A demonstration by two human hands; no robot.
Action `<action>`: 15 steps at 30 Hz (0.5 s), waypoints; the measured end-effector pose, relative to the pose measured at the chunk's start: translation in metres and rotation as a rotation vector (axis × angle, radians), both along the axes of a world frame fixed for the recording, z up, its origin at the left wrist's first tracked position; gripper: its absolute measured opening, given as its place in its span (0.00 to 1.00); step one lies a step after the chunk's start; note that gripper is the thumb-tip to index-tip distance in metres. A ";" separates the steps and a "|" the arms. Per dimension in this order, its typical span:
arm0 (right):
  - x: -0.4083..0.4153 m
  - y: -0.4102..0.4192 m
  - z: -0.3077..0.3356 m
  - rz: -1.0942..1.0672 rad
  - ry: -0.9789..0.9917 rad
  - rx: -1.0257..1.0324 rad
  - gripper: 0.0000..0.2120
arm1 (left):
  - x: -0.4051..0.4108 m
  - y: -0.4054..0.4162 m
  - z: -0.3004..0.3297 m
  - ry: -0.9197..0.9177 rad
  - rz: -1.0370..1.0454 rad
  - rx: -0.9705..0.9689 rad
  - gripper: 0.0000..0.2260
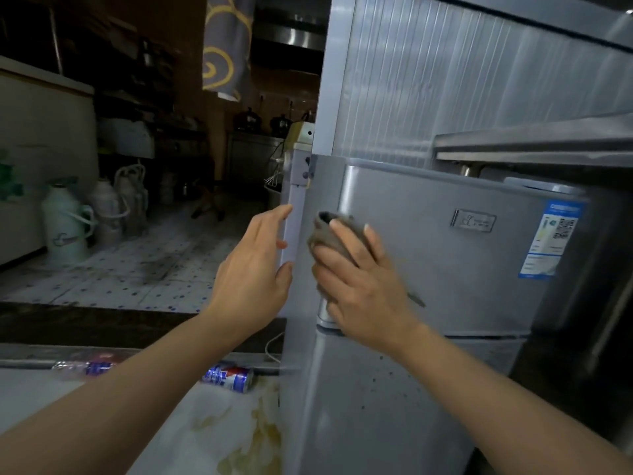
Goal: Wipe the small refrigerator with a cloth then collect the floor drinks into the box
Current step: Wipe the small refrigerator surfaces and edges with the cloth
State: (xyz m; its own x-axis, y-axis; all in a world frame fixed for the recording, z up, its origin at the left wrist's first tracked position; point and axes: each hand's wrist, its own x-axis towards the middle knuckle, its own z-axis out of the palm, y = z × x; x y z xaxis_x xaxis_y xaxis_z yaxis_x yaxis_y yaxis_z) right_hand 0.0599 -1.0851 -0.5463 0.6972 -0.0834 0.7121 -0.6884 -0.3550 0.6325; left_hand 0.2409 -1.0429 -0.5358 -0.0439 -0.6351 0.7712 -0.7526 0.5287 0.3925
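Note:
The small grey refrigerator (445,255) fills the right half of the view, its upper door facing me. My right hand (359,279) presses a grey-brown cloth (329,231) flat against the left part of that door. My left hand (255,269) rests with its fingers apart on the fridge's left front edge and holds nothing. On the floor below lie a blue-and-red drink can (227,378) on its side and a clear plastic bottle (87,366) with a blue label. I see no box.
A blue energy label (551,241) is stuck on the fridge door. A steel shelf (531,142) juts out above the fridge. Thermos flasks (66,224) stand on the tiled floor at left beside a white chest freezer (41,149). A white cable (272,346) lies by the fridge base.

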 end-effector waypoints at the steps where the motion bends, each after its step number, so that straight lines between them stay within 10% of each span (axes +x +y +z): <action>1: 0.000 0.001 -0.018 -0.002 0.044 0.005 0.12 | -0.001 0.002 -0.002 0.006 0.001 0.007 0.32; 9: -0.037 0.004 -0.062 -0.117 0.217 0.024 0.33 | -0.018 0.026 -0.016 -0.021 0.005 0.059 0.31; 15: -0.057 -0.008 0.041 -0.053 -0.208 -0.040 0.31 | -0.038 0.019 -0.023 -0.019 0.064 0.126 0.30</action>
